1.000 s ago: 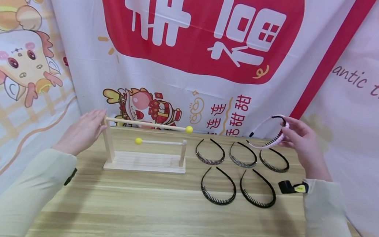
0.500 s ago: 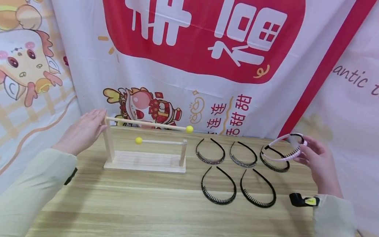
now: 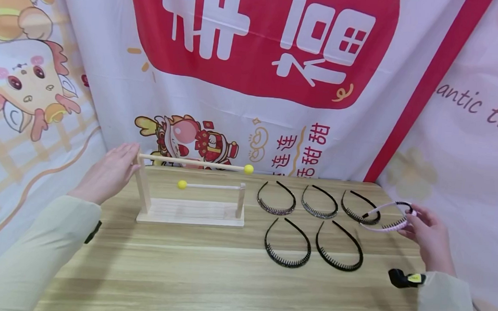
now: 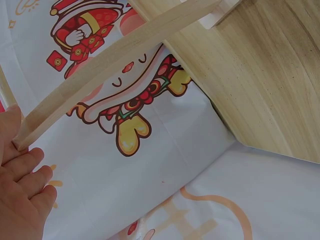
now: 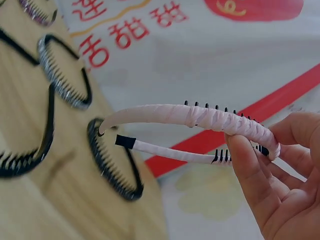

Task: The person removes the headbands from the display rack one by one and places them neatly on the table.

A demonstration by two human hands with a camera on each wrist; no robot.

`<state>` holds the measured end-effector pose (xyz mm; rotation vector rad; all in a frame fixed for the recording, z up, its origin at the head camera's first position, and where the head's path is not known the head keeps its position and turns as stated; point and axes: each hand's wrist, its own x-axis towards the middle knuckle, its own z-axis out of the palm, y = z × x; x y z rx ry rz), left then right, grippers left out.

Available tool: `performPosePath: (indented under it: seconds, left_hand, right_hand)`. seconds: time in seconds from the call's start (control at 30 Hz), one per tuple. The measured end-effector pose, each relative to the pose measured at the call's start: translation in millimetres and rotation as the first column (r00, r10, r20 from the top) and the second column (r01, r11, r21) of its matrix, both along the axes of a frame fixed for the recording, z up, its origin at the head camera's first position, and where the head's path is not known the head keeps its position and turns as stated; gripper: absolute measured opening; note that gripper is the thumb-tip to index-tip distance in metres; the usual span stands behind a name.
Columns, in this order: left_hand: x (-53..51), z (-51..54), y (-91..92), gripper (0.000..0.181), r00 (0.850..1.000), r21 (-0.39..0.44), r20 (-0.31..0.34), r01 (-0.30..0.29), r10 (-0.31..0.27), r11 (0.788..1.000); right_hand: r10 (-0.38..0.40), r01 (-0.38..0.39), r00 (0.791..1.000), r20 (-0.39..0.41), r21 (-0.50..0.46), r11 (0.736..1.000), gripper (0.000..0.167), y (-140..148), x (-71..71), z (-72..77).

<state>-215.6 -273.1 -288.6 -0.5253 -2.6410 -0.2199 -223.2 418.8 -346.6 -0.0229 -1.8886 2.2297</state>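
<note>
My left hand [image 3: 106, 174] grips the top of the left post of a wooden stand [image 3: 190, 215]; in the left wrist view its thumb and fingers lie around the post's end. Two bare rods reach out from the stand's posts, each tipped with a yellow ball [image 3: 248, 169]. My right hand [image 3: 433, 238] pinches a pink fabric-wrapped headband [image 5: 165, 114] with black teeth between thumb and fingers. It is lifted at the right of the table, its open ends pointing left, close over the rightmost black headband [image 3: 372, 221].
Several black toothed headbands lie in two rows right of the stand, among them a glittery one [image 5: 65, 92] and a plain dark one [image 3: 341, 265]. Printed cloth [image 3: 218, 105] hangs behind and at both sides of the wooden table [image 3: 205, 278].
My right hand has carried the pink headband to the right and down, towards the table's right side. The left hand and the stand stay where they were.
</note>
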Motion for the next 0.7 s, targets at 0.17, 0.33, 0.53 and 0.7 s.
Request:
performPosePath:
  seconds: [0.17,0.33,0.53,0.7]
  left_hand:
    - [-0.7,-0.4,-0.1,0.049,1.000,0.001,-0.010,0.006,-0.006,1.000]
    - [-0.4,-0.7,0.4,0.049,1.000,0.007,-0.010,0.010,-0.010,1.000]
    - [0.6,-1.1,1.1,0.050,1.000,0.009,-0.009,0.006,-0.006,1.000]
    - [1.0,-0.8,0.7,0.050,1.000,0.010,-0.014,0.007,-0.006,1.000]
  right_hand:
    - [-0.074,0.066,0.995,0.066,0.103,0.992,0.032,53.1,-31.5,-59.1]
    - [-0.070,0.067,0.997,0.024,0.098,0.993,0.040,111.6,-61.2,-124.8]
    - [0.021,-0.046,0.991,0.134,0.180,0.983,0.031,102.6,-25.9,-110.3]
    - [0.155,-0.260,0.938,0.309,0.334,0.906,0.020,77.3,11.3,-81.0]
